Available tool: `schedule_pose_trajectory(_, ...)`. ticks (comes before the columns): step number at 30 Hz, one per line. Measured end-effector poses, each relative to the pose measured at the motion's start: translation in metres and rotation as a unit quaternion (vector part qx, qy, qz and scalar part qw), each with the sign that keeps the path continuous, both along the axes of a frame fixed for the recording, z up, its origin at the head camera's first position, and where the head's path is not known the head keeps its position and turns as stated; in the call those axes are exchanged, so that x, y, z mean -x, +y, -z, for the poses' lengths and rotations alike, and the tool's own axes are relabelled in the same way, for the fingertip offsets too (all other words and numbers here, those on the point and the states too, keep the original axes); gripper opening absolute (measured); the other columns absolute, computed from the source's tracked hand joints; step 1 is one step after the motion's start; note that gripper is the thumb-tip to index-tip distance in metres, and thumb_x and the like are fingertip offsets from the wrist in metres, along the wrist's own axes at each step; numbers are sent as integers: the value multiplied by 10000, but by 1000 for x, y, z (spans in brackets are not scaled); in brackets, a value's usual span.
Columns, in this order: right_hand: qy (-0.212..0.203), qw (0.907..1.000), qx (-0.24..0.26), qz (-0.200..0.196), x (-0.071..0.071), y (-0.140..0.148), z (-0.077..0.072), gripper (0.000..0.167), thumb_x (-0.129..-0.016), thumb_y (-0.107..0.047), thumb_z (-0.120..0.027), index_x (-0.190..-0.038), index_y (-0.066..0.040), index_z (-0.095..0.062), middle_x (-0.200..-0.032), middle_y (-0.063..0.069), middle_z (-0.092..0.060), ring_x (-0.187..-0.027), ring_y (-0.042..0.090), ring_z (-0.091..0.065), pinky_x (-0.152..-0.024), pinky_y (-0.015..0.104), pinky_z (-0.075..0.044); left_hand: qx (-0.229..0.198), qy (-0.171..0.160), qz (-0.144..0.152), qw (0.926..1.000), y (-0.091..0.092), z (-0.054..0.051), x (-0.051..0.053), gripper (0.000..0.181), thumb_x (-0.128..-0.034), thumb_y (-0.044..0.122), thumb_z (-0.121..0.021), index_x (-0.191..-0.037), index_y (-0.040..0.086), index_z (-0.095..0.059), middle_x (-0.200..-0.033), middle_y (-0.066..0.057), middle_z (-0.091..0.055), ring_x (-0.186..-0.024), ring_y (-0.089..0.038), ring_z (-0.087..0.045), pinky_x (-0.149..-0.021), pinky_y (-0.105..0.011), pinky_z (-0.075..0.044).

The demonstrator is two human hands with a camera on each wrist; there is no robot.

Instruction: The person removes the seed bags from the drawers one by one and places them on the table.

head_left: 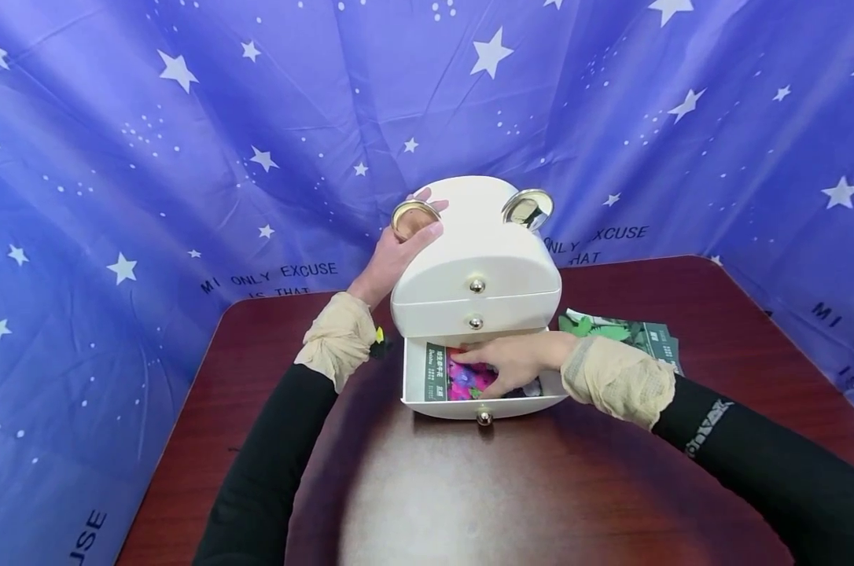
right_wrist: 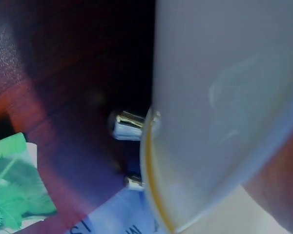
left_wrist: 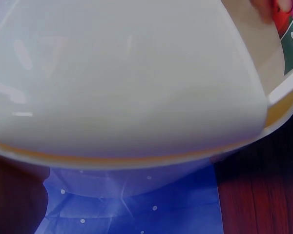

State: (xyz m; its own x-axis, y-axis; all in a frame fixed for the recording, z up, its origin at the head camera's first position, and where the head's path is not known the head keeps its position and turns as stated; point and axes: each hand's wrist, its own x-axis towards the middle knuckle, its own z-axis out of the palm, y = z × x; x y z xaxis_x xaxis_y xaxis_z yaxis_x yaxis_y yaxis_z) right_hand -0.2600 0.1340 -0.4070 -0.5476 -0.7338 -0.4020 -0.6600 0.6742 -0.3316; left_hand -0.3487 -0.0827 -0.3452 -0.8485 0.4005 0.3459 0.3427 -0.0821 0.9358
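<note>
A white drawer box (head_left: pixel 478 263) with round gold ears stands on the table. Its bottom drawer (head_left: pixel 416 373) is pulled out. My left hand (head_left: pixel 402 244) grips the box's top left corner at the gold ear (head_left: pixel 414 214), thumb on top. My right hand (head_left: pixel 519 360) reaches into the drawer, its fingers spread over a seed packet (head_left: pixel 462 384) with pink and purple flowers lying flat. The hand covers part of the packet. In the left wrist view the box's white side (left_wrist: pixel 132 92) fills most of the picture; the right wrist view shows the drawer wall (right_wrist: pixel 215 97) close up.
Several packets (head_left: pixel 621 332) with green leaf pictures lie in an overlapping pile right of the box. A second gold ear (head_left: pixel 528 209) and small round knobs (head_left: pixel 476 286) stick out of the box. Behind the table (head_left: pixel 271 330) hangs a blue star-patterned curtain (head_left: pixel 328 118).
</note>
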Motion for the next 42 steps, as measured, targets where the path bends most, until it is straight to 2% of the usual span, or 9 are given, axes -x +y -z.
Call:
schedule_pose_trajectory(4, 53, 9991, 234, 357, -3, 0, 4, 768, -977, -462, -588, -1604, -118, -307, -1632, 212, -363, -1469, 338, -432, -1238, 502, -357, -15, -40, 20, 10000, 1, -1, -1, 644, -1016, 137, -574, -1597, 158, -297, -1549, -86, -531, -1416, -176, -522, -1207, -272, -393)
schedule_pose_trajectory(9, 582, 9930, 635, 806, -10, -3, 7, 761, -1001, -491, -565, -1610, -130, -286, -1584, 230, -425, -1420, 373, -495, -1192, 530, -411, -85, -29, 38, 10000, 2, 0, 1, 644, -1016, 129, -571, -1597, 143, -294, -1544, -107, -531, -1382, -169, -547, -1171, -251, -424)
schedule_pose_trajectory(17, 1342, 9865, 918, 204, -18, -6, -5, 517, -1004, -200, -571, -1483, -34, -473, -1447, 271, -550, -1305, 414, -576, -1113, 557, -472, -65, -34, -80, 9999, 0, 1, 1, 638, -1014, 131, -579, -1591, 141, -308, -1529, -113, -547, -1355, -155, -563, -1165, -243, -427)
schedule_pose_trajectory(21, 1699, 9809, 944, -42, -26, -5, -12, 505, -973, -113, -572, -1468, -42, -498, -1406, 266, -563, -1218, 409, -610, -1055, 559, -502, -118, -67, -31, 9999, 1, 1, 1, 638, -1016, 119, -575, -1593, 132, -302, -1534, -123, -538, -1343, -142, -567, -1157, -235, -432)
schedule_pose_trajectory(29, 2434, 9597, 1376, 273, -36, -1, -23, 502, -871, -84, -718, -1361, -132, -620, -1170, 66, -734, -1009, 227, -711, -890, 423, -602, -220, -122, 55, 9997, 4, 0, 0, 635, -1016, 99, -565, -1591, 130, -299, -1543, -131, -524, -1302, -103, -582, -1127, -219, -456)
schedule_pose_trajectory(33, 2367, 9533, 1659, 877, -36, 1, -32, 584, -851, -206, -812, -1391, -146, -599, -1157, 16, -755, -989, 162, -721, -860, 375, -607, -203, -80, 72, 9997, 5, -1, 1, 641, -1016, 107, -569, -1594, 130, -294, -1544, -128, -524, -1325, -130, -576, -1125, -225, -462)
schedule_pose_trajectory(36, 2014, 9590, 1637, 1142, -35, 3, -40, 521, -855, -297, -818, -1330, -158, -656, -966, -42, -727, -823, 96, -658, -719, 307, -560, -149, -60, 27, 9999, 4, -1, 1, 638, -1018, 113, -568, -1595, 138, -297, -1544, -117, -528, -1361, -152, -559, -1139, -231, -450)
schedule_pose_trajectory(40, 1613, 9678, 1567, 1129, -35, 8, -46, 333, -899, -321, -770, -1200, -186, -726, -743, -104, -574, -664, 56, -492, -608, 250, -422, -29, -90, -17, 10000, 3, 0, 1, 634, -1023, 129, -565, -1598, 158, -298, -1550, -93, -528, -1405, -165, -528, -1171, -245, -422)
schedule_pose_trajectory(42, 1591, 9663, 1725, 1059, -35, 14, -49, 282, -928, -314, -740, -1179, -188, -719, -799, -114, -626, -718, 45, -531, -663, 262, -472, 8, -96, -32, 9999, 2, 0, 1, 636, -1023, 136, -567, -1599, 165, -299, -1552, -88, -528, -1417, -173, -521, -1182, -251, -412)
